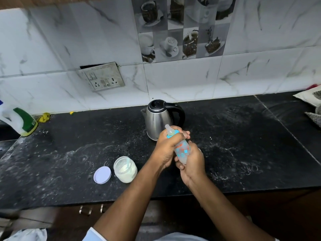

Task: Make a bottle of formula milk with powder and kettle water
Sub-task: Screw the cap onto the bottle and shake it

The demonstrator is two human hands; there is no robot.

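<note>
Above the black counter [243,145] I hold a clear baby bottle [182,150] with blue and orange prints, tilted so its teat points up and to the left. My left hand [166,146] wraps the blue collar below the teat. My right hand [191,162] grips the bottle's lower body from beneath. Just behind my hands stands a steel kettle [158,119] with a black lid and handle. To the left on the counter is an open glass jar [125,169] of white powder with a scoop inside, and its pale lid [102,175] lies flat beside it.
A white and green spray bottle [20,121] lies at the far left by a yellow scrap [44,117]. Cloths and a patterned item [311,98] sit at the far right. A wall socket [102,77] is behind. White powder dusts the counter. Drawer handles [86,210] are below the front edge.
</note>
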